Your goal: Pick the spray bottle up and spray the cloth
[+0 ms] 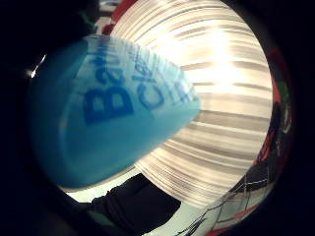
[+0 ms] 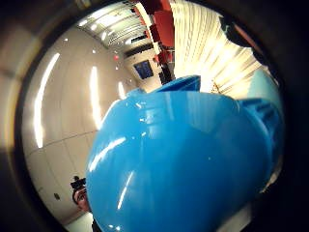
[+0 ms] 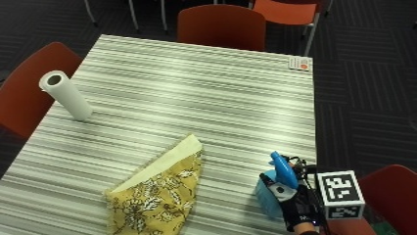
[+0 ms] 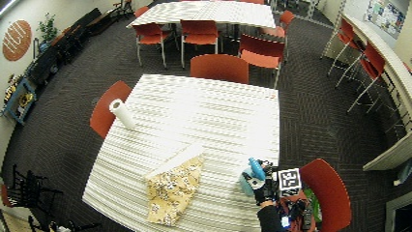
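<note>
— While I am looking down from the outside view, where is the spray bottle sitting?

— I am holding the spray bottle (image 3: 279, 182) in my gloved right hand (image 3: 296, 205), near the worktop's (image 3: 196, 93) right edge on the side closest to me. My fingers are curling round its pale blue body, and the darker blue spray head is sticking up above my hand, tilting away from me toward the far side of the worktop.

— Is it standing on the worktop or hanging above it?

— I am not able to tell whether its base is touching the striped surface. In the little finger side palm view the blue body, with dark blue lettering on it, is filling much of the picture close against my palm, with the striped worktop showing behind it. In the thumb side palm view the shiny blue head is taking up most of the picture.

— And the cloth?

— The cloth (image 3: 163, 196) is lying flat on the worktop to the left of the bottle, apart from it, with bare striped surface between them. It is folded, yellow with a flower pattern, and a plain cream strip is running along its upper edge. Nothing is touching it.

— What else is lying on the worktop?

— A roll of paper towel (image 3: 65, 94) is standing near the left edge, well apart from the cloth. A small white card with an orange dot (image 3: 299, 63) is resting at the far right corner. Red chairs (image 3: 222, 24) are standing around the worktop.
</note>
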{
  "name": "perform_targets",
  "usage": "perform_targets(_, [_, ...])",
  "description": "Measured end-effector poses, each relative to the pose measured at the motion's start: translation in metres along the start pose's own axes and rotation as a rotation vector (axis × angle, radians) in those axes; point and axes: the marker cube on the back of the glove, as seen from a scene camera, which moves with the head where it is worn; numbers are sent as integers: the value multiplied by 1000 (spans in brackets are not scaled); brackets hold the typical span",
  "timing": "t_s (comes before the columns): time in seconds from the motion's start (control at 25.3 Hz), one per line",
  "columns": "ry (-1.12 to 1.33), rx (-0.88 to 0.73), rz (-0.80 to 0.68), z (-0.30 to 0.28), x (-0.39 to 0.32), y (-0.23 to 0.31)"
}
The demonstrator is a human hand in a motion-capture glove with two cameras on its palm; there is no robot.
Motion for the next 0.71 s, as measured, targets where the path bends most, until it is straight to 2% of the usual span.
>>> perform_targets(0.44, [-4,42,-74,3,-6,-9])
perform_targets(0.71, [-75,26,-118,60,-66,-40])
